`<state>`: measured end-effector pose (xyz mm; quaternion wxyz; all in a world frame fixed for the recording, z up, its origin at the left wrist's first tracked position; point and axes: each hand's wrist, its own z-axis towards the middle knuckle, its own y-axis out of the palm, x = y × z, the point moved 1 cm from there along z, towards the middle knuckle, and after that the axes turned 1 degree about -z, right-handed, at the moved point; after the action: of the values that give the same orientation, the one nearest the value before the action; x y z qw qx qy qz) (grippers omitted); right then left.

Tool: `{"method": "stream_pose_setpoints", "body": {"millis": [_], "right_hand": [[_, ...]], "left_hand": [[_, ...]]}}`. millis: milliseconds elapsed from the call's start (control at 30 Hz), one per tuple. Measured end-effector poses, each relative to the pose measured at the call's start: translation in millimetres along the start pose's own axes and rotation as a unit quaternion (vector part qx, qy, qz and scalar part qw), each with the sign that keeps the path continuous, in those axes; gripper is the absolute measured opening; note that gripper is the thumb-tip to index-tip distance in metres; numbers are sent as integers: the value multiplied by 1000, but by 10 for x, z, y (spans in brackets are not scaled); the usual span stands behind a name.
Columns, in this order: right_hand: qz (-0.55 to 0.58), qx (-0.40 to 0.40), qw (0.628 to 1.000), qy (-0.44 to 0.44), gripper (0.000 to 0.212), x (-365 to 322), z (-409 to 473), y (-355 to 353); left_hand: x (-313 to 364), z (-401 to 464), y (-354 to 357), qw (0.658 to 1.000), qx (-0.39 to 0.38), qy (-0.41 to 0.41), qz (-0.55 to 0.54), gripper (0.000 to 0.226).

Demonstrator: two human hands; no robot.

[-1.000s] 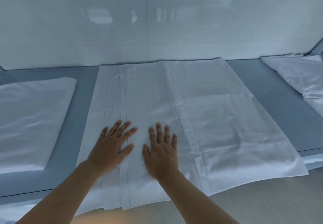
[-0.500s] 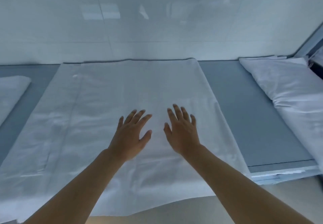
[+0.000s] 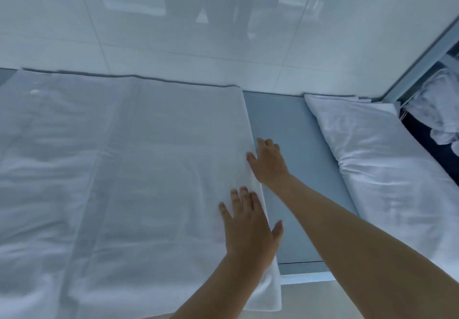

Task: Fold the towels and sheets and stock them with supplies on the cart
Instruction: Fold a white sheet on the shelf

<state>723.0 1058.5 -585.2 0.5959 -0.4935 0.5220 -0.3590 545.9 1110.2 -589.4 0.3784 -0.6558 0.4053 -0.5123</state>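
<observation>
A large white sheet (image 3: 129,174) lies spread flat over the grey-blue table (image 3: 290,144), reaching from the left border to a straight right edge. My left hand (image 3: 248,229) rests flat on the sheet close to that right edge, fingers spread. My right hand (image 3: 269,162) is further away, at the same edge; its thumb touches the fabric and its fingers lie on the bare table beside it. Neither hand grips anything.
A white pillow or folded bedding (image 3: 387,162) lies on the right part of the table. Beyond it, crumpled white linen (image 3: 439,109) sits in a dark bin at the far right. A glossy white tiled wall (image 3: 223,20) backs the table.
Both hands have slid rightwards across the sheet from its left part to its right edge, and my view has turned to the right with them.
</observation>
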Motion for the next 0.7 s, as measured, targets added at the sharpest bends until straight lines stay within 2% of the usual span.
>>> {"method": "stream_pose_setpoints", "body": {"millis": [100, 233, 300, 433, 533, 700], "right_hand": [[1, 1, 1000, -8, 48, -123, 329, 28], [-15, 19, 1000, -4, 48, -317, 609, 114], [8, 25, 999, 28, 52, -399, 713, 116], [97, -1, 990, 106, 44, -452, 903, -6], [107, -6, 990, 96, 30, -476, 945, -115], [100, -5, 993, 61, 36, -650, 934, -239]], "left_hand": [[185, 2, 78, 999, -21, -32, 35, 89], [252, -62, 50, 994, -39, -67, 79, 69], [254, -94, 16, 993, -36, -80, 82, 58], [221, -96, -125, 996, -7, -78, 39, 44], [145, -183, -278, 994, -26, -101, -24, 30], [-24, -301, -298, 989, -15, -120, -88, 36]]}}
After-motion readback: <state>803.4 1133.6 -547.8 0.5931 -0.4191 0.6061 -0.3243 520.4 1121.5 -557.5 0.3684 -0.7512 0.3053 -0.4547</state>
